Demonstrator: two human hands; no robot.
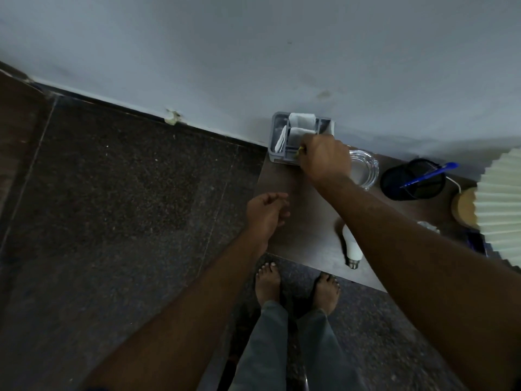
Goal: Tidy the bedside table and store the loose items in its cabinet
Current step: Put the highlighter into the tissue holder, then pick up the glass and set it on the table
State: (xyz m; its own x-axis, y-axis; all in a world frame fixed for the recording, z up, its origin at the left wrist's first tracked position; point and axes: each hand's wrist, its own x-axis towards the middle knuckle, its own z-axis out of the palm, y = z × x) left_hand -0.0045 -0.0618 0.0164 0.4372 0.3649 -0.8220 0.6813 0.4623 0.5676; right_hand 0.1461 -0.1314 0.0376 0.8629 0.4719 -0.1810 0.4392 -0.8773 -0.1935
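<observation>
A grey divided organiser tray (277, 136) holding white folded papers stands at the far left corner of the dark bedside table (293, 221), against the wall. My right hand (324, 158) reaches over the tray's near right side and pinches a small yellow-green item (301, 150), mostly hidden by the fingers. My left hand (266, 211) hovers at the table's left edge, fingers loosely curled, holding nothing. A white light bulb (352, 249) lies near the table's front edge.
A clear glass ashtray (365, 167) sits behind my right wrist. A black mesh cup (411, 180) with a blue pen (431, 173) stands further right. A pleated lamp shade (501, 204) on a wooden base (463, 208) fills the right edge. Dark stone floor lies left; my bare feet (296, 289) stand below.
</observation>
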